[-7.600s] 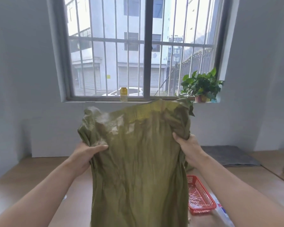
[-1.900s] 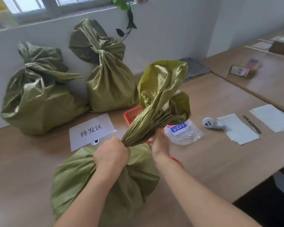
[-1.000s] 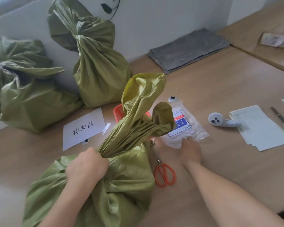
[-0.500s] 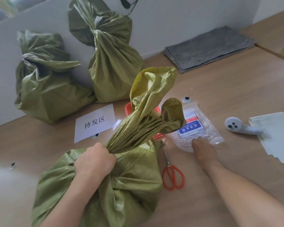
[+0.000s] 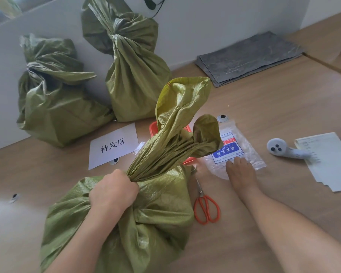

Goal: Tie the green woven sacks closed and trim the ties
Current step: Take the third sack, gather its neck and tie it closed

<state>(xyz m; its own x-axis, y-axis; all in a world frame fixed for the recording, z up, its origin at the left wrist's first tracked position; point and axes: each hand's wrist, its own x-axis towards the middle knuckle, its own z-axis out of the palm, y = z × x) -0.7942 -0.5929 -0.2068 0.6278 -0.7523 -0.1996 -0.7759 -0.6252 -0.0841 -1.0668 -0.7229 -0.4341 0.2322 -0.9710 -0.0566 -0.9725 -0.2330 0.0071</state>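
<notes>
A filled green woven sack (image 5: 156,217) stands on the wooden table in front of me. My left hand (image 5: 113,191) is clenched around its gathered, twisted neck, and the loose top fans up and to the right. My right hand (image 5: 239,172) lies flat, fingers apart, on a clear plastic bag of cable ties (image 5: 234,152) with a blue label. Orange-handled scissors (image 5: 205,205) lie between the sack and my right arm. Two more green sacks (image 5: 53,99) (image 5: 134,71) with bound necks lean against the white wall.
A red basket (image 5: 154,128) is mostly hidden behind the sack's top. A white sign with Chinese characters (image 5: 112,144) lies at centre left. A white handheld device (image 5: 283,149) and paper sheets (image 5: 329,160) sit at right; folded grey cloth (image 5: 248,58) lies by the wall.
Both hands earlier gathered and twisted the sack's neck. My right hand let go and reached right onto the cable-tie bag. My left hand has kept its grip throughout.
</notes>
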